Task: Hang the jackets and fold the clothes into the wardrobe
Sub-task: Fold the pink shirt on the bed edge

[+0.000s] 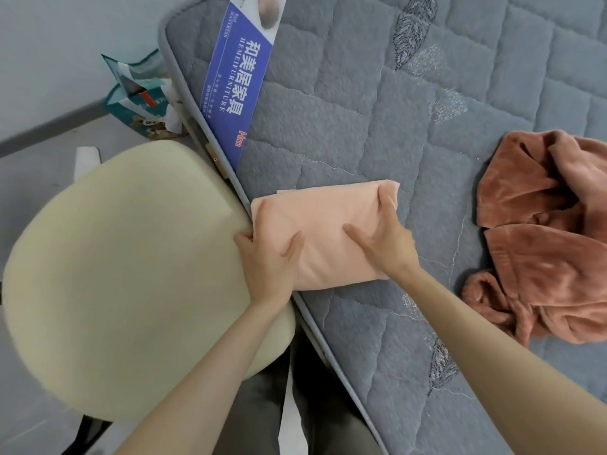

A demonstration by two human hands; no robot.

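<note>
Left forearm (213, 366) and right forearm (492, 339) reach up from the bottom of the view to a folded peach cloth (328, 218), which lies on the grey quilted mattress (377, 110) right at its left edge, one end just over the piping. The left hand (267, 261) grips the end nearest that edge, thumb on top and fingers wrapped round the side. The right hand (382, 244) spans the top of the bundle, thumb stretched across it and fingertips hooked over the far end. The folding of this piece looks finished, and the step in hand appears to be gathering it up to carry away. The next move calls for lifting with both ends pressed inward so the layers do not slide open. No wardrobe is in view, so a turn towards it is likely needed. A rust fleece garment (542, 224) lies crumpled near the mattress's right side, well apart from both hands and not yet folded. A cream seat cushion (131, 274) sits against the left edge, under the left wrist.
</note>
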